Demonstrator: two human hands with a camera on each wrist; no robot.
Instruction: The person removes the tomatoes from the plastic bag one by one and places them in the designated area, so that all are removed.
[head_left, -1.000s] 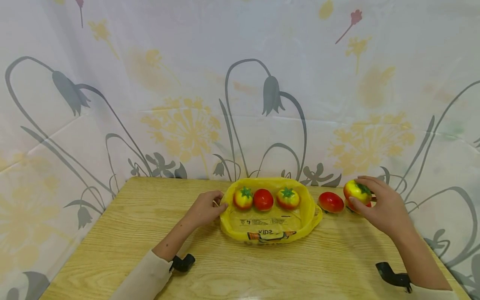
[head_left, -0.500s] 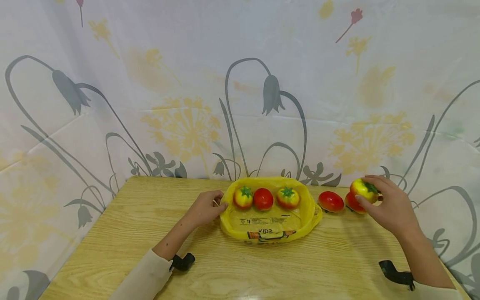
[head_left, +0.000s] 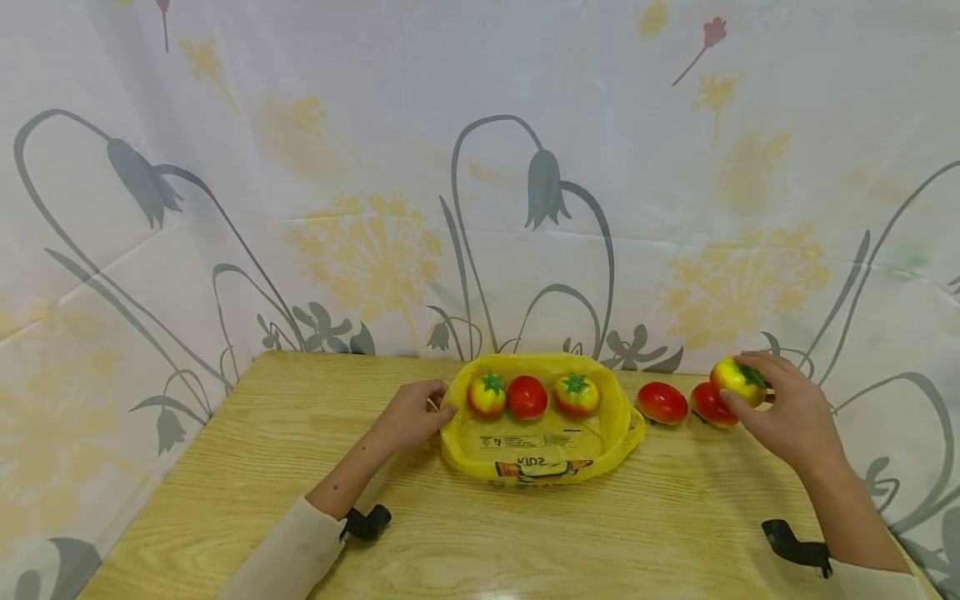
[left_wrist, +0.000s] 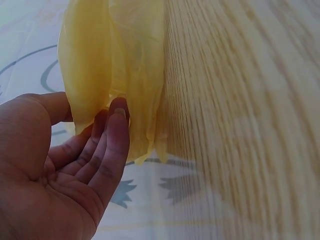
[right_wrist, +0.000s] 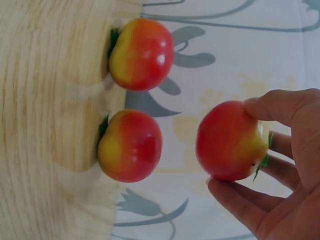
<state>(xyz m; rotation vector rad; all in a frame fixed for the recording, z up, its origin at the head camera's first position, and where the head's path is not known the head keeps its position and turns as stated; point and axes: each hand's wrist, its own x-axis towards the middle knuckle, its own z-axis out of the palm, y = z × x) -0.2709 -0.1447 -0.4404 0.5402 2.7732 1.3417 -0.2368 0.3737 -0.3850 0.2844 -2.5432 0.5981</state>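
Note:
My left hand (head_left: 408, 417) pinches the left rim of a yellow plastic bag (head_left: 468, 450) that lies spread open on the table. In the left wrist view, the thumb and fingers (left_wrist: 114, 142) sit on the edge of the thin plastic. Inside the bag, along its far side, are a yellow-topped tomato (head_left: 487, 396), a red-side-up one (head_left: 527, 398) and another yellow-topped one (head_left: 576, 397). My right hand (head_left: 787, 417) grips a glossy red-and-yellow toy tomato (right_wrist: 227, 142) above the table, its green leaves towards the palm. Two more tomatoes, a left one (head_left: 662, 403) and a right one (head_left: 711, 406), rest leaf-side down beside the bag.
The wooden table (head_left: 450, 542) ends at the back against a white flower-printed cloth (head_left: 375, 125). A looped handle (head_left: 637, 429) of the bag sticks out towards the two tomatoes on the table. Black wrist mounts (head_left: 366, 523) are on both forearms.
My right hand has shifted a little to the right with its tomato, uncovering the right-hand tomato on the table. My left hand and the bag have stayed in place.

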